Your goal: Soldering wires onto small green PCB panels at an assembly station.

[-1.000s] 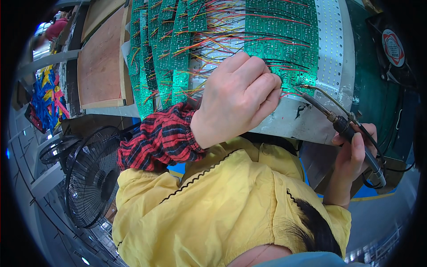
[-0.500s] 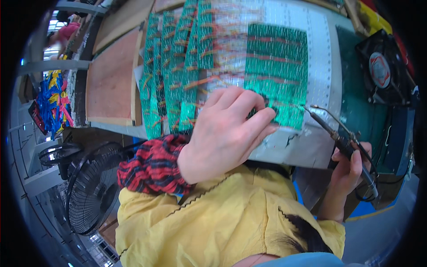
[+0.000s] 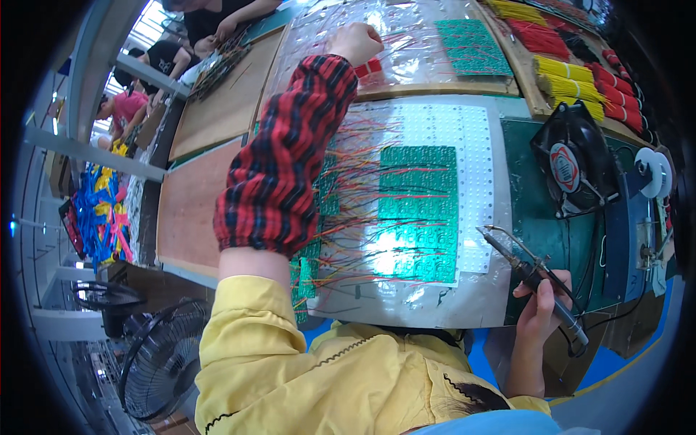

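Observation:
My right hand is closed around a soldering iron, whose tip points up and left beside the white perforated board. On that board lies a green circuit board panel with rows of thin red, yellow and black wires running left from it. My left arm, in a red and black checked sleeve, stretches over the wires to the far side. There my left hand has its fingers curled over a plastic-covered surface, close to small red pieces. Whatever is between its fingers is hidden.
Another wired green panel lies at the back. Yellow wire bundles and red ones are at the far right. A black square fan and a white solder reel stand right. A pedestal fan is lower left; co-workers sit far left.
My left hand has left the green panel's near edge and reached far across the table. The view has tilted up, showing more of the back. My right hand still grips the soldering iron.

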Tool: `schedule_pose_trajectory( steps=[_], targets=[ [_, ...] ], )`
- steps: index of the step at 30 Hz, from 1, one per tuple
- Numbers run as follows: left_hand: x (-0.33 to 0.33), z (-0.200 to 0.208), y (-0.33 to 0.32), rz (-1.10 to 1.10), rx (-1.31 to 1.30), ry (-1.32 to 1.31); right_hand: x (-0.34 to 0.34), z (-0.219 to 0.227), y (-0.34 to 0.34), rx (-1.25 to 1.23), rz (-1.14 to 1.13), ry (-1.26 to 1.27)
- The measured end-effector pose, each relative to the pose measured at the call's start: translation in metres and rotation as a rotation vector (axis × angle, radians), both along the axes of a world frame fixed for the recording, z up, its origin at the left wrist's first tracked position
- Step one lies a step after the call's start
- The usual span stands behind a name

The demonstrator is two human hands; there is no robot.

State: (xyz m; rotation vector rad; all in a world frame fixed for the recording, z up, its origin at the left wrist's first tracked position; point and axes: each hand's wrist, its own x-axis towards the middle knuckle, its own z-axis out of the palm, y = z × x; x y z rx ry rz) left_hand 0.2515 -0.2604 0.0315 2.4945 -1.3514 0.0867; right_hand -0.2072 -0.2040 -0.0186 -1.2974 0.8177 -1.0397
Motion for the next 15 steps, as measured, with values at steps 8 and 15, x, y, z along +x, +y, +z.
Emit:
schedule_pose_trajectory(
  steps=[8,15],
  targets=[
    [0.028,-0.036,-0.058,0.199,0.268,0.229,0.001,0.006,0.004,0.098,-0.044,-0.021],
    [0.000,-0.029,-0.047,0.103,-0.002,-0.323,-0.014,-0.003,0.003,0.123,0.028,-0.117]
  ],
)
